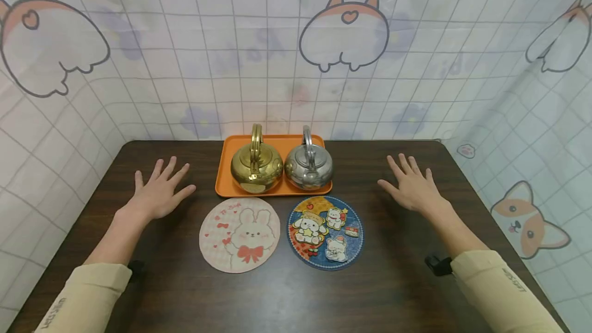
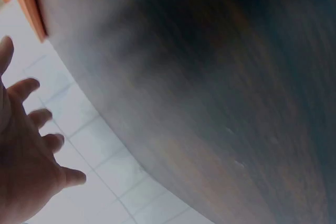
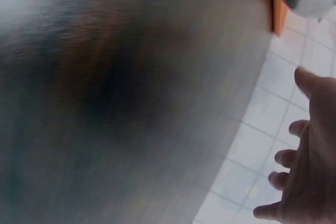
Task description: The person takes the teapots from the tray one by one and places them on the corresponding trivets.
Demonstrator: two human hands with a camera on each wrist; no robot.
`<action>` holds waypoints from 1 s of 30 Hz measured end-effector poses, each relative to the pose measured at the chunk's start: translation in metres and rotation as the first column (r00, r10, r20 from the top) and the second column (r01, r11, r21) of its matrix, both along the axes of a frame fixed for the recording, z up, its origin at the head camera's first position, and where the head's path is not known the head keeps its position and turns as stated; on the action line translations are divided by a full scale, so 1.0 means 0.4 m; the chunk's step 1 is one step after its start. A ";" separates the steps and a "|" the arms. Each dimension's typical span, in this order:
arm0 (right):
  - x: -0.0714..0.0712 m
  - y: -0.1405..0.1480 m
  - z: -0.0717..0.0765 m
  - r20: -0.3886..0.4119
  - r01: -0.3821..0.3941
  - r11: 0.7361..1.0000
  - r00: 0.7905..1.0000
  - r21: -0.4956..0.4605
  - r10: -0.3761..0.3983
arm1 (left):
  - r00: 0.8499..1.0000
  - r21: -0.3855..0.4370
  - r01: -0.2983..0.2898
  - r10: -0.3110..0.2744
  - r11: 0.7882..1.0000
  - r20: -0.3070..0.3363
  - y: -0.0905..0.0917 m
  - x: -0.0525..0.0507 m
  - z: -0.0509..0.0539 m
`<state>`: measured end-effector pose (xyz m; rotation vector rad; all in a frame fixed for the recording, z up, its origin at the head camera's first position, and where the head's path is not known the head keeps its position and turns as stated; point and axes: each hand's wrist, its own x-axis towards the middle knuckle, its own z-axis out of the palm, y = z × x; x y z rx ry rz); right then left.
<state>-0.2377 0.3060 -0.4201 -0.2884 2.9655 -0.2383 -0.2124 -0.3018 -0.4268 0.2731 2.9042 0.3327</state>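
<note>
My left hand (image 1: 159, 194) is spread over the left side of the dark table, fingers apart, holding nothing. On the other side my right hand (image 1: 413, 186) is likewise spread, with nothing in it. Between them, at the back, a gold teapot (image 1: 257, 166) and a silver teapot (image 1: 309, 166) stand side by side on an orange tray (image 1: 225, 168), their handles upright. The left hand is nearest the tray's left end; the right hand is to the right of the silver teapot. In both wrist views the palms (image 2: 23, 177) (image 3: 315, 166) show outstretched fingers.
In front of the tray lie two round mats: a pink one with a rabbit (image 1: 240, 235) and a blue one with cartoon animals (image 1: 326, 233). A wooden table (image 1: 296, 297) bears everything. White tile-patterned sheeting (image 1: 273, 66) with corgi drawings encloses its back and sides.
</note>
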 end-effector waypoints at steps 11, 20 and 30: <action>-0.003 -0.014 0.021 -0.003 -0.002 0.999 1.000 -0.050 0.002 | 1.000 0.015 -0.024 0.024 1.000 0.016 -0.015 -0.001 -0.001; 0.001 -0.016 0.019 -0.036 -0.011 0.997 0.999 -0.074 0.008 | 0.999 0.023 -0.032 0.032 0.999 0.019 -0.024 -0.003 -0.007; 0.007 -0.021 0.007 -0.132 -0.035 0.988 0.991 -0.153 0.015 | 1.000 0.040 -0.027 0.027 0.999 0.007 -0.025 -0.004 -0.012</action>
